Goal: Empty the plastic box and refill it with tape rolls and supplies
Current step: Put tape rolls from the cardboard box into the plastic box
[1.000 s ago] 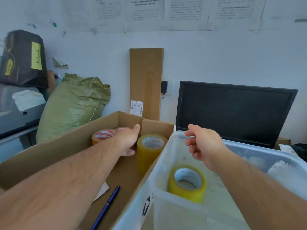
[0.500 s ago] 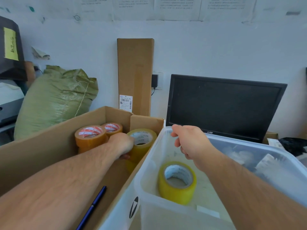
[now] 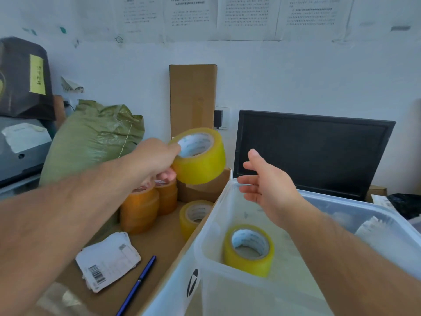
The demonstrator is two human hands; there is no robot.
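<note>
Yellow tape roll [image 3: 200, 156] pinched in left hand [image 3: 152, 158], thumb at the core's edge, aloft at 11 o'clock from plastic box [image 3: 227, 293]. Right hand [image 3: 266, 185] open (fingers spread, holding nothing) over the box's far rim. 1 more yellow roll [image 3: 248, 249] inside, hole up. At 9 o'clock, cardboard box [image 3: 155, 242] with orange rolls [image 3: 139, 208], pen [image 3: 136, 286], labels [image 3: 109, 261].

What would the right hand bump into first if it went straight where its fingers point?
Probably the yellow tape roll that the left hand holds up, though depth is hard to judge.
</note>
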